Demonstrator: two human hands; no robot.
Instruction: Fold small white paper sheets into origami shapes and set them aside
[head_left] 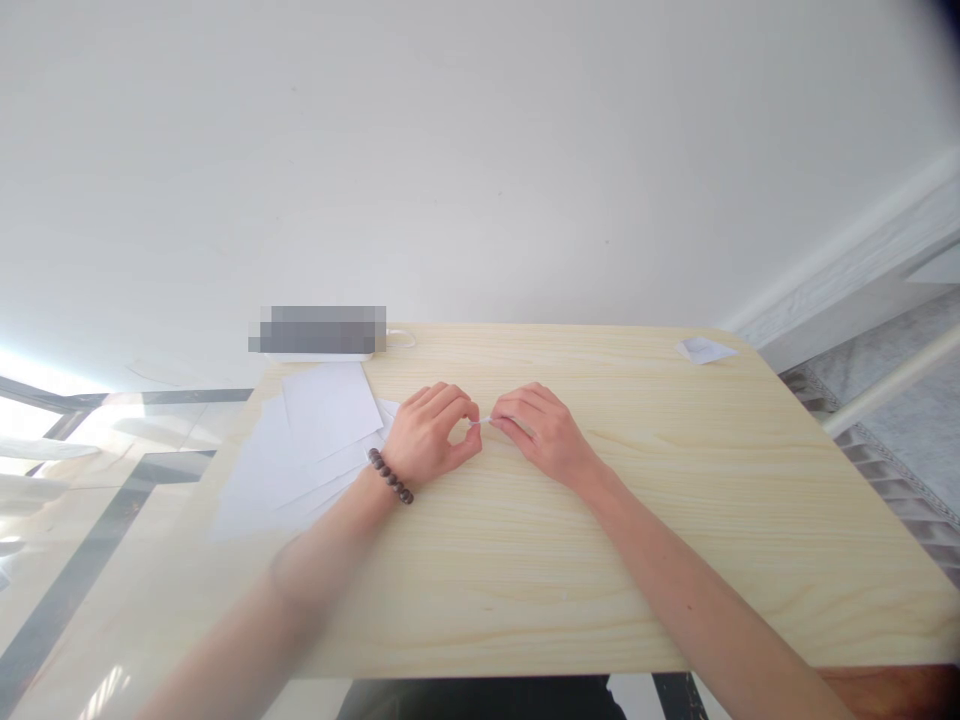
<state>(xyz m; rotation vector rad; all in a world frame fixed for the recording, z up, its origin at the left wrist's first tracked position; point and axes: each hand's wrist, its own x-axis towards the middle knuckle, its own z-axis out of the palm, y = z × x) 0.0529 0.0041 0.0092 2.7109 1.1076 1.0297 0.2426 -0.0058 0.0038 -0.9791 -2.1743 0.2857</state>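
Observation:
Between my hands, over the middle of the table, is a small piece of white paper [484,420], seen nearly edge-on. My left hand [435,430], with a dark beaded bracelet [390,476] at the wrist, pinches its left end between thumb and fingertips. Thumb and bent fingers of my right hand [541,430] close on the other end. Most of the paper is hidden by the fingers, so its shape cannot be made out. Close to my left wrist, loose white sheets [330,410] lie spread and overlapping.
A folded white paper piece [705,349] lies at the table's far right corner. At the back left stands a blurred-out object [322,330] with a white cable [403,338]. The pale wooden table [600,600] meets a white wall [480,160] behind.

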